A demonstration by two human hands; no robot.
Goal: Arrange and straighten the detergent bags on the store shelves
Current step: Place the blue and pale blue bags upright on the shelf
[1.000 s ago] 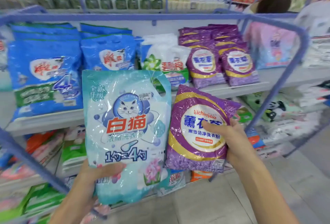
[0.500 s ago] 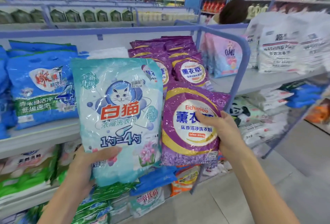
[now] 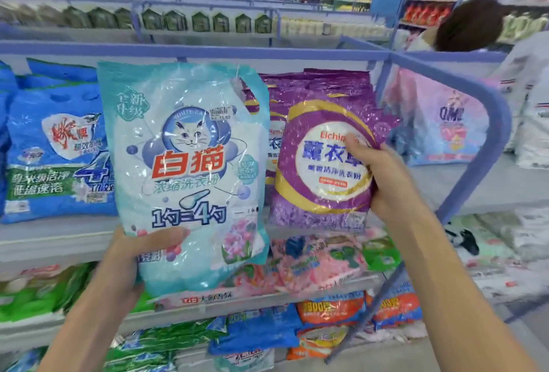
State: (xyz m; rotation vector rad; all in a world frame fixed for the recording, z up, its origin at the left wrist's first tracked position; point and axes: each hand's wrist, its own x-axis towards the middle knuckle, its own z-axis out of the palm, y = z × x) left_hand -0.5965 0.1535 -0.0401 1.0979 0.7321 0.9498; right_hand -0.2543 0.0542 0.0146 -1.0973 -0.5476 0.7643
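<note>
Gripping an upright purple bag (image 3: pixel 320 175), the right hand (image 3: pixel 386 181) holds it before the matching purple stack (image 3: pixel 335 83), apparently its slot; the left hand (image 3: pixel 130 256) clutches the teal bag (image 3: pixel 184 164) at its base.

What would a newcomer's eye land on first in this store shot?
First, the big pale turquoise cat-logo bag, held up at centre left by the left hand, which grips its bottom edge. Beside it, the right hand holds a smaller purple bag by its right side, in front of matching purple bags stacked on the shelf. At far left, blue bags stand on that shelf.
</note>
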